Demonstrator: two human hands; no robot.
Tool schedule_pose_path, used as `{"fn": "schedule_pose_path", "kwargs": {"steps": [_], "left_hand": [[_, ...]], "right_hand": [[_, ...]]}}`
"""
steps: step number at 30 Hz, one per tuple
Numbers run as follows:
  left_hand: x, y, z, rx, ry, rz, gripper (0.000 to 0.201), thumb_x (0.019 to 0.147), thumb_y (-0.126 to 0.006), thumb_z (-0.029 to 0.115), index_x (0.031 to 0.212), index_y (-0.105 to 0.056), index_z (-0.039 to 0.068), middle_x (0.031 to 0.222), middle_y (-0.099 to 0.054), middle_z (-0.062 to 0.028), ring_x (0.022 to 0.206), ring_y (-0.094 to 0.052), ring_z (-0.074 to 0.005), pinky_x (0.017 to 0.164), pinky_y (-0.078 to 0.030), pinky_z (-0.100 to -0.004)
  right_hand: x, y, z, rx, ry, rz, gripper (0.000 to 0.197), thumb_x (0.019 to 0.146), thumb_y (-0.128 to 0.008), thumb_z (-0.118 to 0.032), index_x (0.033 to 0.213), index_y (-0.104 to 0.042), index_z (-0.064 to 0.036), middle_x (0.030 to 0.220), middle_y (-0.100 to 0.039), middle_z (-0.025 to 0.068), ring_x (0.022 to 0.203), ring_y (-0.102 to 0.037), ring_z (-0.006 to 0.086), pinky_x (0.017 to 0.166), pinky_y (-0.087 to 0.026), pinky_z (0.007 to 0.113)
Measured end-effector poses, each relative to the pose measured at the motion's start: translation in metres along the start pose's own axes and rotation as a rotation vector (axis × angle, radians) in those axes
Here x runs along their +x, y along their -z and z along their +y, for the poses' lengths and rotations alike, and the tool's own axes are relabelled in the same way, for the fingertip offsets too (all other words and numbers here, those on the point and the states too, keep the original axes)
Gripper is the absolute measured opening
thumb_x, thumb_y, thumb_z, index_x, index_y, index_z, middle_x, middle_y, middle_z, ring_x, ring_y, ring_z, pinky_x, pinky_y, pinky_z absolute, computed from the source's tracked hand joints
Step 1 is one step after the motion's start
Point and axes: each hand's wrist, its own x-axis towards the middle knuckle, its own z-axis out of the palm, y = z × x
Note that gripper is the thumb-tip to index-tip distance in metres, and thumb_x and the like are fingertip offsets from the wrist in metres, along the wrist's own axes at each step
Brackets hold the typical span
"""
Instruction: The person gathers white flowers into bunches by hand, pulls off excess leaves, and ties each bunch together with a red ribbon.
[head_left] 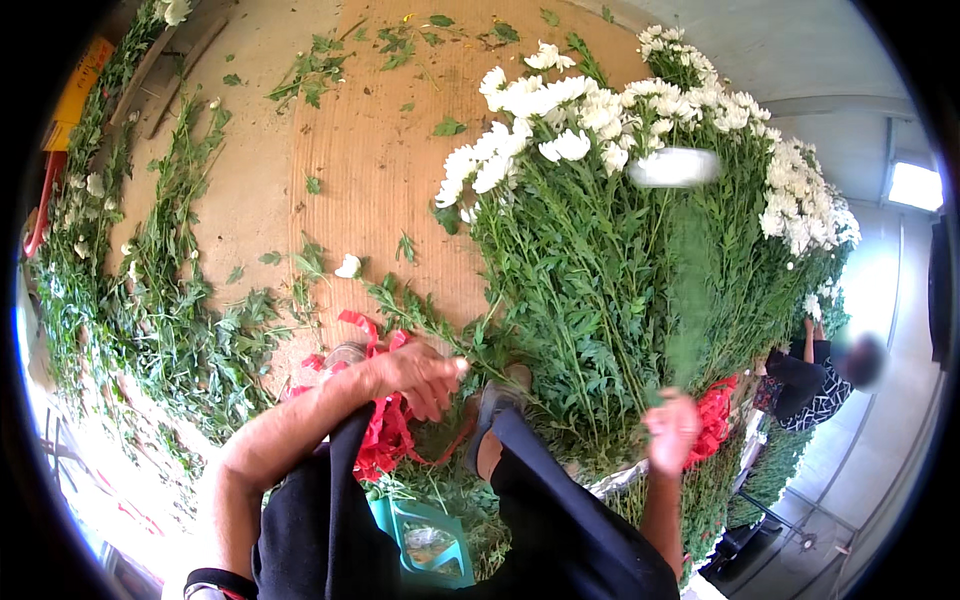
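My right hand point(672, 430), smeared by motion, is closed round the lower stem of a white chrysanthemum point(690, 280). That flower stands upright and blurred before a big pile of white chrysanthemums point(570, 230) with long leafy stems. Over my knees, my left hand point(415, 375) hangs with loosely bent fingers pointing right, and I see nothing in it. Just below it lies a tangle of red ribbon strips point(385, 435). One leafy stem point(410, 305) lies on the brown board close to its fingertips.
More cut chrysanthemums point(180, 270) are strewn along the left. A teal plastic basket point(430, 540) stands between my legs. Further red ribbon point(712, 420) lies beside my right hand. Another person point(825, 385) works at the far right. Loose leaves dot the brown board point(380, 170).
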Motion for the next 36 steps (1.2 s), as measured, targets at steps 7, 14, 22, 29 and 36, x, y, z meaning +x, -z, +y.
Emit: {"fn": "schedule_pose_path", "kwargs": {"steps": [7,14,22,29,36], "left_hand": [[0.013,-0.025,0.032,-0.474,-0.566,0.060,0.041,0.099,-0.060,0.031,0.127,-0.053,0.002,0.107,-0.067,-0.0141,0.105,-0.065,-0.0300,0.090,-0.054,-0.0462],[0.024,-0.017,0.010,-0.746,-0.442,0.186,0.030,0.100,-0.059,0.023,0.122,-0.057,0.002,0.102,-0.067,-0.0165,0.097,-0.068,-0.0298,0.087,-0.056,-0.0461],[0.027,-0.012,0.008,-0.704,-0.551,0.150,0.046,0.101,-0.055,0.033,0.139,-0.046,0.009,0.123,-0.062,-0.0198,0.105,-0.063,-0.0320,0.092,-0.051,-0.0489],[0.027,-0.002,-0.015,-0.759,-0.520,0.175,0.046,0.101,-0.055,0.033,0.141,-0.045,0.012,0.128,-0.060,-0.0168,0.110,-0.062,-0.0323,0.094,-0.050,-0.0484],[0.030,-0.008,-0.015,-0.752,-0.552,0.082,0.047,0.098,-0.060,0.030,0.139,-0.048,0.010,0.127,-0.061,-0.0163,0.108,-0.060,-0.0294,0.094,-0.049,-0.0472]], "right_hand": [[-0.023,-0.118,0.047,-0.234,0.060,-0.588,0.016,0.090,-0.067,-0.010,0.104,-0.070,-0.0019,0.098,-0.068,0.0097,0.090,-0.065,0.0206,0.079,-0.052,0.032],[0.117,-0.076,0.023,-0.960,0.414,0.120,0.059,0.087,-0.072,-0.022,0.138,-0.048,-0.0076,0.117,-0.062,0.0155,0.112,-0.058,0.0332,0.100,-0.044,0.051],[0.061,-0.104,0.020,-0.717,0.286,-0.255,0.019,0.096,-0.061,-0.011,0.111,-0.060,0.0000,0.095,-0.066,0.0129,0.070,-0.065,0.0208,0.066,-0.056,0.036],[0.036,-0.105,0.045,-0.298,-0.177,-0.314,0.015,0.099,-0.056,-0.016,0.092,-0.063,-0.0052,0.084,-0.073,0.0019,0.061,-0.054,0.0016,0.050,-0.041,0.020],[0.008,-0.116,0.056,-0.222,-0.262,-0.409,0.025,0.095,-0.059,-0.013,0.117,-0.067,-0.0023,0.098,-0.072,0.0094,0.078,-0.066,0.0114,0.063,-0.052,0.027]]}}
